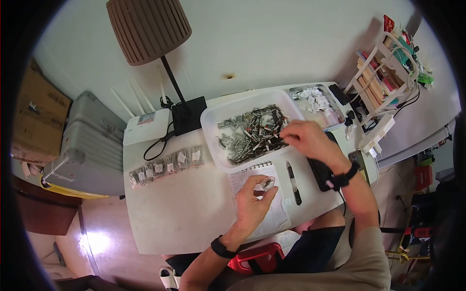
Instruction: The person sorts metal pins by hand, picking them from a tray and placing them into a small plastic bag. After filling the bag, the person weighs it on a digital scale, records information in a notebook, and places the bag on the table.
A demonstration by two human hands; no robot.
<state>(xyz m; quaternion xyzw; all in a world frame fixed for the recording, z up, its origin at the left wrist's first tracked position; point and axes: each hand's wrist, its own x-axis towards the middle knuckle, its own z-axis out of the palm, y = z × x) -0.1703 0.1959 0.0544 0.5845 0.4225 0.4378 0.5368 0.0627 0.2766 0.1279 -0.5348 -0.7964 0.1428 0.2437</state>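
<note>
My left hand (252,203) is closed around a small shiny silvery round object (268,183), held between thumb and fingers above a spiral notepad (264,220) with writing on it. My right hand (313,141) reaches over the right rim of a white plastic tub (218,157), its fingers bent together in a pinch. Whatever those fingertips hold is too small to make out. Inside the tub lies a loose heap of metal screws or pins (252,131), some silvery, some dark. To the right of the notepad lies a black pen (294,183).
Several small clear packets (170,164) form a row on the left of the table. A metal tray (318,104) with white paper pieces sits behind the tub. A black device (318,169) lies under my right forearm. A lamp (189,116) and router (148,128) stand at back left.
</note>
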